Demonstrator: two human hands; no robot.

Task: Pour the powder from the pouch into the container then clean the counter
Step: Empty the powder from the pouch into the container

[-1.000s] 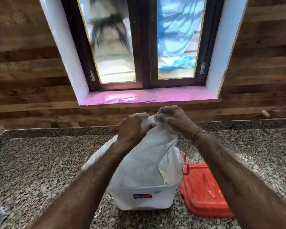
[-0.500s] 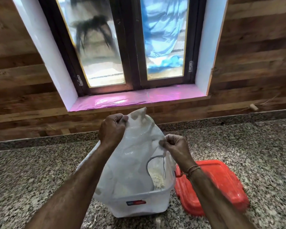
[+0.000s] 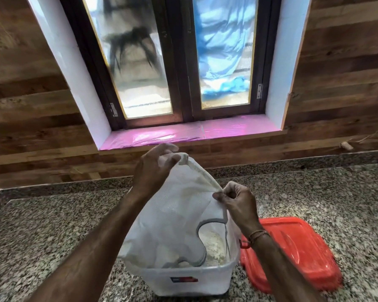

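Granite counter [image 3: 42,225]: one container [image 3: 183,280], one red lid [image 3: 292,253]
Left hand [image 3: 153,171] and right hand [image 3: 238,203] both pinch one pouch [image 3: 179,214]

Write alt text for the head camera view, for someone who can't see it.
The left hand and right hand pinch the upper corners of an upturned white pouch over an open container with powder inside, on a granite counter. A red lid lies beside it.

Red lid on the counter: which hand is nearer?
Right. The right hand pinches the pouch edge just left of the red lid; the left hand grips the pouch's top corner, farther left.
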